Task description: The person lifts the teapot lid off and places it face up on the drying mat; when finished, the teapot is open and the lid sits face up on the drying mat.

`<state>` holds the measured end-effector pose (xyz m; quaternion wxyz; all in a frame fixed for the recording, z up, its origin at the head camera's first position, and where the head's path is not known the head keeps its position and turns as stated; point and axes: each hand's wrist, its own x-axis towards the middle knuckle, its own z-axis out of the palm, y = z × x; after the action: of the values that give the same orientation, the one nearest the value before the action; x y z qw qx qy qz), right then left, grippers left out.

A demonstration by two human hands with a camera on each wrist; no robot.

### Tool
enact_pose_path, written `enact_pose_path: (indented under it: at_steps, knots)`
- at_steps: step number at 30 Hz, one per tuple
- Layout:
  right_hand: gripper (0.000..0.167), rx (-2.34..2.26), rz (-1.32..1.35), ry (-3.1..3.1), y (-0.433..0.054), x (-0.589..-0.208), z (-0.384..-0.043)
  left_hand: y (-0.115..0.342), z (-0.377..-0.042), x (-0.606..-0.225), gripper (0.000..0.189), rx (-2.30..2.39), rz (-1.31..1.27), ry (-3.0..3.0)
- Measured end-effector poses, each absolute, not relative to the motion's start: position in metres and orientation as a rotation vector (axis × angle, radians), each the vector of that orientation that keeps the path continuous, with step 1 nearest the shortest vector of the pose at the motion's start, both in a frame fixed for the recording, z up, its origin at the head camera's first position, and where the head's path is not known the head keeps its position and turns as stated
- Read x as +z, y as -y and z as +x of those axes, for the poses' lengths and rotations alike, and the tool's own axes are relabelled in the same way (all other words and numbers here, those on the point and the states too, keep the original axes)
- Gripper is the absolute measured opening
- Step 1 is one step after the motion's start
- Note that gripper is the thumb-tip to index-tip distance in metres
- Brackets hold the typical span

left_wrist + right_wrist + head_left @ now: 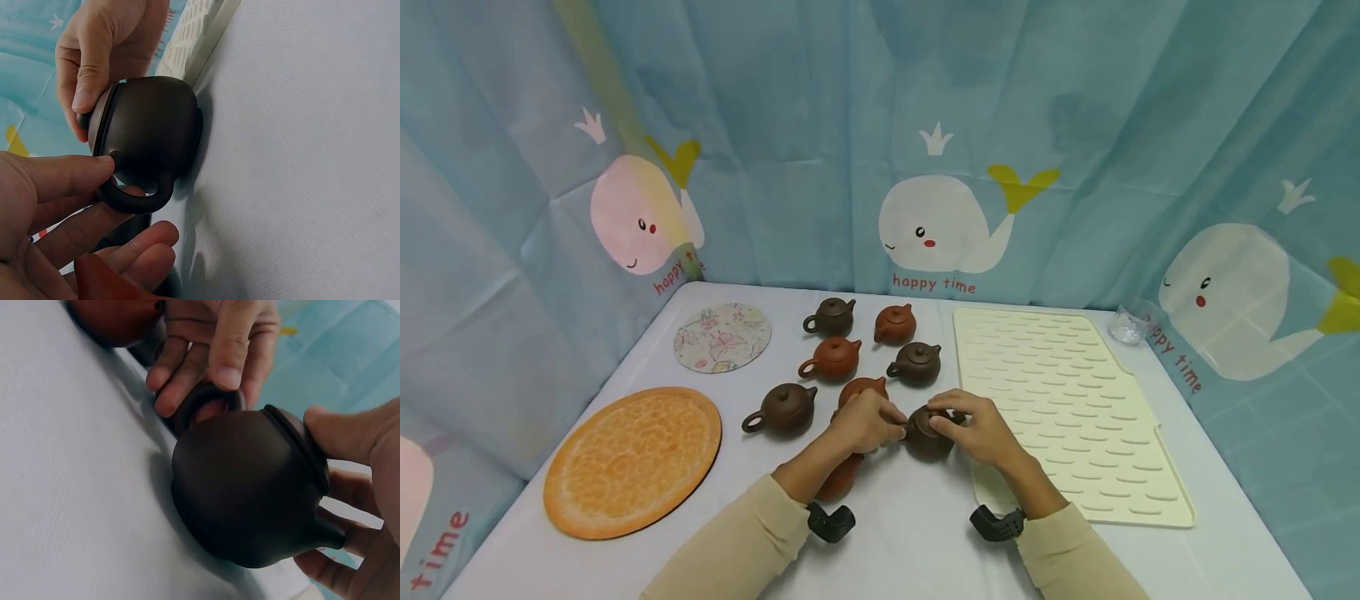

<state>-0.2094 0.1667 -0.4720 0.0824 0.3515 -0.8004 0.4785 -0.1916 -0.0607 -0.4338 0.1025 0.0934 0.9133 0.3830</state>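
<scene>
A dark brown teapot [927, 442] rests on the white tablecloth between my two hands, near the middle of the table. My left hand [867, 423] pinches its loop handle [142, 201] from the left. From the other side, the thumb and fingers of my right hand [976, 427] hold the lid at its knob. The spout [328, 534] points toward my right palm in the right wrist view. One reddish teapot [863, 387] stands just behind my left hand, partly covered by it. Another reddish teapot [837, 482] is half hidden under my left forearm.
More teapots stand behind and left, including a dark one [786, 409], a reddish one [835, 360] and a dark one [917, 365]. A cream ridged mat [1075, 417] lies right, with a clear cup [1129, 323] beyond. Left are an orange round mat [634, 462] and a floral round mat [722, 337].
</scene>
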Motion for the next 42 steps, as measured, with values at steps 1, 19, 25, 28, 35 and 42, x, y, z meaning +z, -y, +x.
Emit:
enact_pose_path:
  at_steps: [1,19,25,28,35,42]
  knots:
    - [0.019,1.426,1.040,2.397,-0.166,-0.471,-0.209,0.061,-0.192,-0.434,0.012,1.125,0.277,-2.699]
    - [0.012,1.412,1.000,2.238,-0.153,-0.436,-0.186,0.060,-0.191,-0.434,0.012,1.108,0.312,-2.708]
    - [0.009,1.546,0.943,2.210,-0.156,-0.439,-0.190,0.061,-0.191,-0.433,0.011,1.133,0.300,-2.688]
    - [0.008,1.610,0.934,2.179,-0.157,-0.439,-0.192,0.061,-0.192,-0.434,0.010,1.135,0.295,-2.683]
    - [0.006,1.660,0.887,2.160,-0.159,-0.437,-0.193,0.062,-0.193,-0.435,0.010,1.123,0.290,-2.693]
    - [0.005,1.727,0.789,2.172,-0.161,-0.435,-0.192,0.061,-0.191,-0.435,0.010,1.120,0.300,-2.704]
